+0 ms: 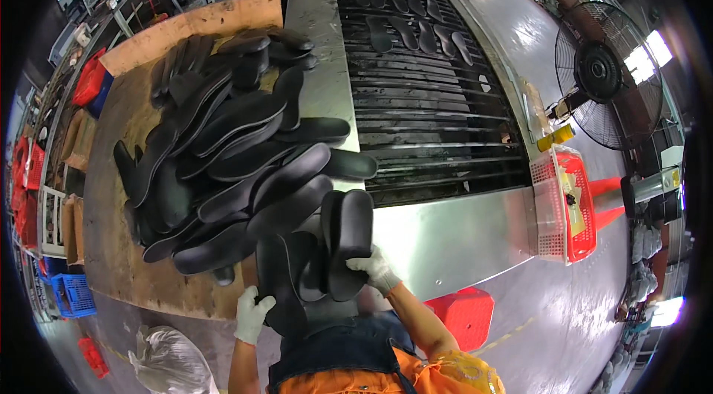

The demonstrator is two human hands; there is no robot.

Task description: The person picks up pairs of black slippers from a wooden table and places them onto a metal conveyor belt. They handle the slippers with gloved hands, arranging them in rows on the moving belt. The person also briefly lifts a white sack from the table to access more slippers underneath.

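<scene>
My left hand (254, 314), in a white glove, grips the lower left edge of a black shoe sole (276, 282) close to my body. Also gloved in white, my right hand (375, 271) closes on the right edge of an upright black shoe sole (352, 234). Between the two hands more soles stand or lean together, overlapping, so I cannot tell how many are held. A big heap of black soles (238, 123) lies just beyond on the brown worktable (111, 238).
Right of the heap runs a slatted conveyor (438, 138) with soles in rows at its far end. A metal plate (453, 238) forms its near edge. Red and white baskets (575, 204) and a standing fan (598, 71) are at right, a red stool (464, 316) below, a white sack (171, 360) lower left.
</scene>
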